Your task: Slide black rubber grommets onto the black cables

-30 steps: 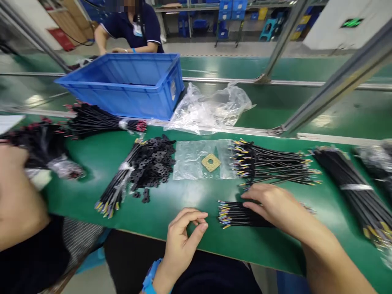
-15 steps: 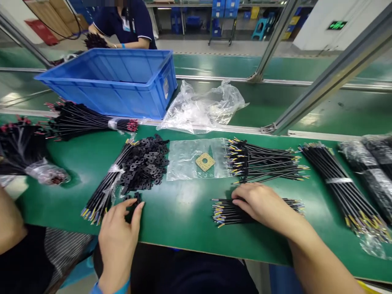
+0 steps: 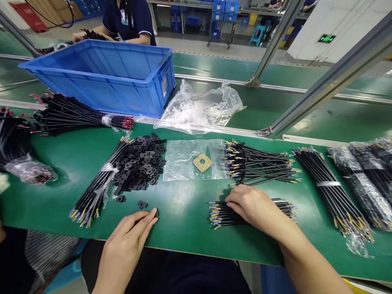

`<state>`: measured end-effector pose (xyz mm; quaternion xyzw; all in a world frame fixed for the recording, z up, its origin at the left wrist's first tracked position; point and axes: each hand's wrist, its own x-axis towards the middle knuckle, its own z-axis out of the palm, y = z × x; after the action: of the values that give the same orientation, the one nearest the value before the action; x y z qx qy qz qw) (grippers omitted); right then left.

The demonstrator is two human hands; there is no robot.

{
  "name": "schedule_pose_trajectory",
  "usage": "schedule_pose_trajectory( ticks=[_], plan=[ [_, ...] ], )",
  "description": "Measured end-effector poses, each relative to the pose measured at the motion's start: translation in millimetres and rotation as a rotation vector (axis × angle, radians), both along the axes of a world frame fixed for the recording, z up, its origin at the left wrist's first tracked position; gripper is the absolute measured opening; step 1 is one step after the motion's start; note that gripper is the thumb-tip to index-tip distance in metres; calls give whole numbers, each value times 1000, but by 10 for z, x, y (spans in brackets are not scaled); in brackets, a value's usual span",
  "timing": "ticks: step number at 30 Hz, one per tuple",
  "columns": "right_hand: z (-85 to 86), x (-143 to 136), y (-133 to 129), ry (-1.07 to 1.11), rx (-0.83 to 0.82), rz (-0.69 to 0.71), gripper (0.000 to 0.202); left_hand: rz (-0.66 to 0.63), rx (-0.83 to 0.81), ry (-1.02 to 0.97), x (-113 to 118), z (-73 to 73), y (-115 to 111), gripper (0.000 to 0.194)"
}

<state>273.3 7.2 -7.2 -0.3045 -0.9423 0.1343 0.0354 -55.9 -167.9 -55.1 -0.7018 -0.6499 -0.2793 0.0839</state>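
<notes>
The fingertips of my left hand (image 3: 130,234) pinch a small black plastic clip (image 3: 157,213) near the table's front edge; most of that piece is hidden. A loose clip (image 3: 142,204) lies just beyond the fingers, and a pile of the same black clips (image 3: 142,161) sits further back. My right hand (image 3: 254,206) rests over a row of short black cables (image 3: 222,212) with coloured wire ends, its fingers curled down on them. What the fingertips grip there is partly covered by the hand.
Behind my right hand lie cables with clips fitted (image 3: 263,161). A clear zip bag (image 3: 180,159) bears a yellowish square piece (image 3: 202,162). Tied cable bundles (image 3: 98,183) lie left and right. A blue crate (image 3: 101,90) and crumpled plastic (image 3: 199,108) stand behind; a co-worker (image 3: 128,20) sits beyond.
My left hand has moved right and closed from a spread grasp to a pinch on a clip; a loose clip now shows behind it. My right hand stays over the cables. The view has shifted slightly.
</notes>
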Motion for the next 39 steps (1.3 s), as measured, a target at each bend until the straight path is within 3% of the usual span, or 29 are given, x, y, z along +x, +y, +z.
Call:
schedule_pose_trajectory(
  ticks=[6, 10, 14, 21, 27, 32, 39],
  plan=[
    [-6, -74, -53, 11, 34, -38, 10, -1, -2, -54, -11, 17, 39, 26],
    [-77, -97, -41, 28, 107, -18, 9, 48, -2, -254, 183, 11, 131, 20],
    [-114, -138, -49, 3, 196, -21, 10, -4, -24, -368, 379, -2, 219, 14],
    [-143, -352, -36, 347, 301, -187, 20, -52, -21, -192, 484, -126, 556, 16],
    [-328, -410, 82, 208, 397, -279, 48, -126, -176, -124, 494, -274, 834, 30],
    [-445, -441, 109, 117, 394, -232, 40, -110, -100, -216, 526, -218, 680, 19],
    [-407, -453, 88, 54, 402, -176, 45, -46, -30, -470, 673, -75, 303, 12]
  ],
)
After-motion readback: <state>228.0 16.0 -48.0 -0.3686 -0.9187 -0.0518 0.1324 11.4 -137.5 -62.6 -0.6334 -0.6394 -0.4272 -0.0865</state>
